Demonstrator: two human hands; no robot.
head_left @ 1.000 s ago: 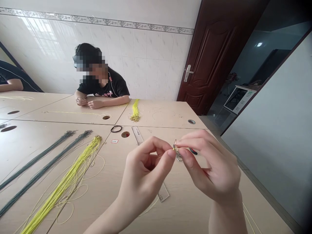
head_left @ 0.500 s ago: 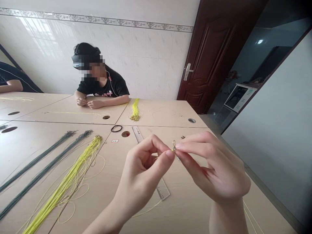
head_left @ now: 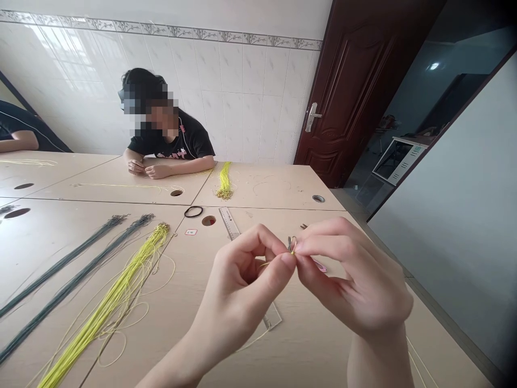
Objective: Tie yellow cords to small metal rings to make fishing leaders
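My left hand (head_left: 242,291) and my right hand (head_left: 351,275) meet above the wooden table (head_left: 189,302), fingertips pinched together. Between them sits a small gold clasp (head_left: 292,245) on the end of a thin yellow cord (head_left: 264,263). The left thumb and forefinger pinch the cord end; the right thumb and forefinger pinch the clasp. A clear ruler (head_left: 229,222) lies on the table under my hands, partly hidden by them.
A bundle of yellow cords (head_left: 113,302) and dark green cords (head_left: 72,258) lie on the left. A black hair tie (head_left: 193,212), a small label (head_left: 190,232) and another yellow bundle (head_left: 224,182) lie further back. A seated person (head_left: 169,140) works opposite. A brown door (head_left: 347,91) stands right.
Both hands stay pinched together; they have shifted slightly right and lower, and the clasp has turned a little between the fingertips.
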